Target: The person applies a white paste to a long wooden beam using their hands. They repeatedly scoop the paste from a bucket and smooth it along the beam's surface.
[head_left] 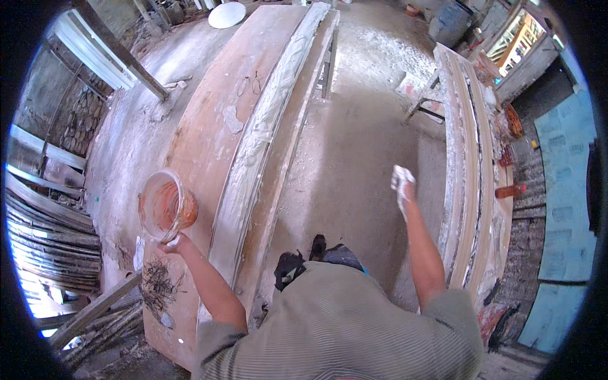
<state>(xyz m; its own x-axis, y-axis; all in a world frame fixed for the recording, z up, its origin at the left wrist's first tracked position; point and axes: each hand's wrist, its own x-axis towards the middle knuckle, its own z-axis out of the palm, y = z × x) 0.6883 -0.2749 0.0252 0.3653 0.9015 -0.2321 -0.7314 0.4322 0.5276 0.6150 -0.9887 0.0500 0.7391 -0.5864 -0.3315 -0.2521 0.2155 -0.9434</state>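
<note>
My left hand (175, 243) is closed on the near rim of an orange bucket (188, 210), which is tilted so its whitish mouth and smeared inside show. The bucket is above the left side of a long brown board table (202, 120). Along that table runs a long mould strip (256, 136) filled with wet white plaster. My right hand (403, 179), coated white, is held out over the floor between the two tables, apart from both. Its fingers are curled in; whatever they may hold is hidden.
A second long table (451, 152) with plaster-stained strips stands at the right, an orange-red bottle (510, 190) on its far side. Dark tangled fibres (159, 288) lie on the near left table end. A wooden post (120, 47) and a blue drum (450, 23) stand farther off.
</note>
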